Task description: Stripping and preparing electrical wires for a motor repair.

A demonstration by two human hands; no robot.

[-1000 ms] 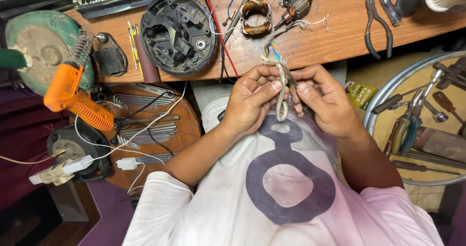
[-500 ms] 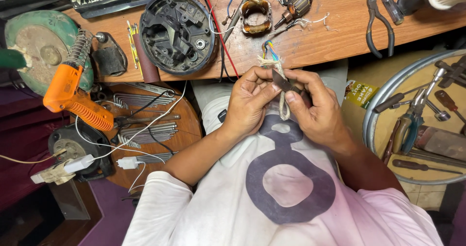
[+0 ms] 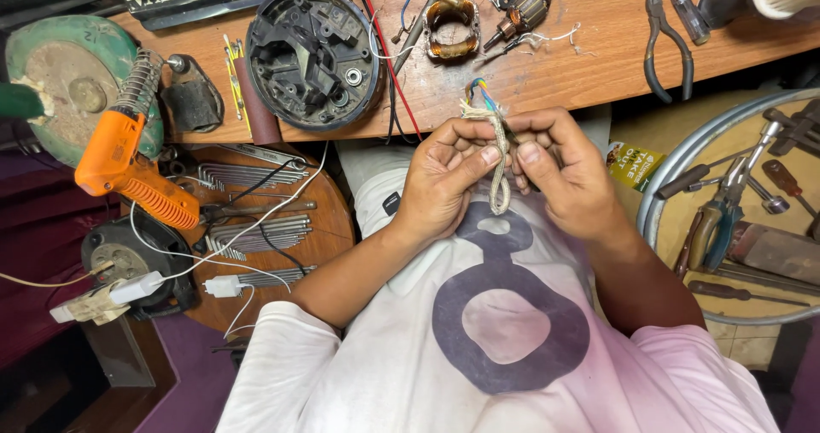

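Both hands meet in front of the chest, just below the edge of the wooden bench (image 3: pixel 598 53), and share one thing: a short bundle of thin coloured wires sheathed in frayed beige woven sleeving (image 3: pixel 498 155). The left hand (image 3: pixel 444 181) has its grip clamped on the bundle, thumb pressed along the sleeving and fingers curled behind it; the right hand (image 3: pixel 559 172) pinches the same bundle from the other side, thumb tip just beside the left thumb. The blue, yellow and green wire ends stick up above the fingers, and a loop of sleeving hangs below them against the white shirt. On the bench beyond the hands lie a round black plastic motor housing (image 3: pixel 312 53), a copper-wound stator coil (image 3: pixel 451 27) and a small motor armature (image 3: pixel 521 10), with a pair of dark-handled pliers (image 3: pixel 666 44) further right. An orange soldering gun (image 3: pixel 128 168) rests at the left, over a round wooden stool (image 3: pixel 329 228) carrying rows of metal hex keys. A round metal tray (image 3: pixel 675 177) of hand tools sits at the right.
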